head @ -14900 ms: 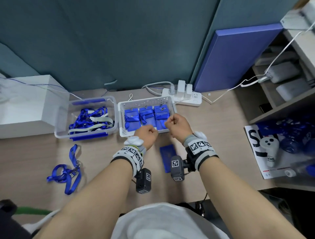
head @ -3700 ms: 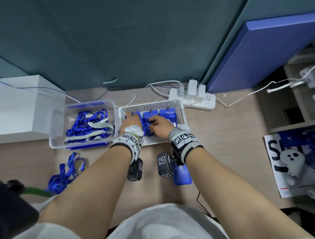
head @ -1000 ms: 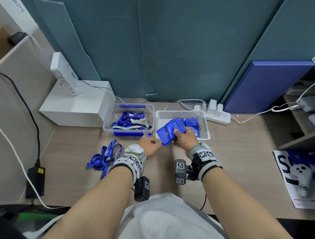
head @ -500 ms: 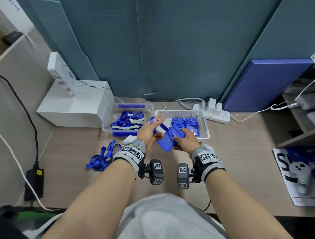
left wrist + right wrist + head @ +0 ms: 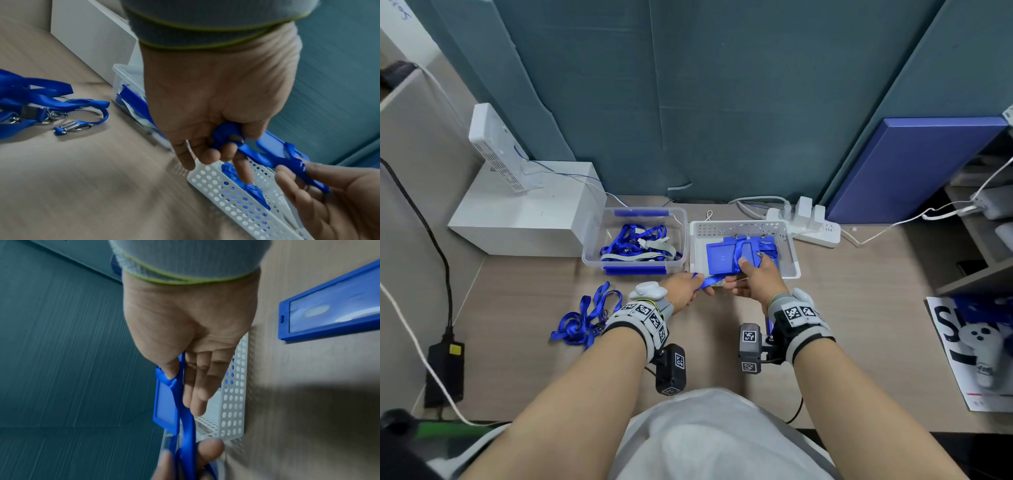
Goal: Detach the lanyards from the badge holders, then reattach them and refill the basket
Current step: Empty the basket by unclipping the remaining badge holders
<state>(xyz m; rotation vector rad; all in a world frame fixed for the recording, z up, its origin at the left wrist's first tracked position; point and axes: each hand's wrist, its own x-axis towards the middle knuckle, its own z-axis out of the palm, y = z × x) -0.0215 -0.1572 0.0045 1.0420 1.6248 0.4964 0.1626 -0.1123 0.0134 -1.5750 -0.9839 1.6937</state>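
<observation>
My right hand [image 5: 743,274] pinches a blue badge holder [image 5: 722,255] just above the front of the white perforated basket [image 5: 787,246]; the thumb lies on its face in the right wrist view, on the holder [image 5: 166,402]. The holder's blue lanyard [image 5: 705,281] runs left into my left hand [image 5: 697,287], whose fingers curl round the strap [image 5: 225,133]. Other wrapped holders [image 5: 767,245] lie in the basket. One bare badge holder [image 5: 329,305] lies on the table beneath my right wrist.
A clear lidless box [image 5: 633,240] of blue and grey lanyards stands left of the basket. Loose blue lanyards [image 5: 585,318] lie on the table at the left. A white box [image 5: 524,212], a power strip [image 5: 811,226] and a shelf with a leaflet [image 5: 969,349] surround the work area.
My left hand, open with spread fingers half a second ago, has taken hold of the lanyard strap and drawn it left. The holder now lies flatter in my right hand.
</observation>
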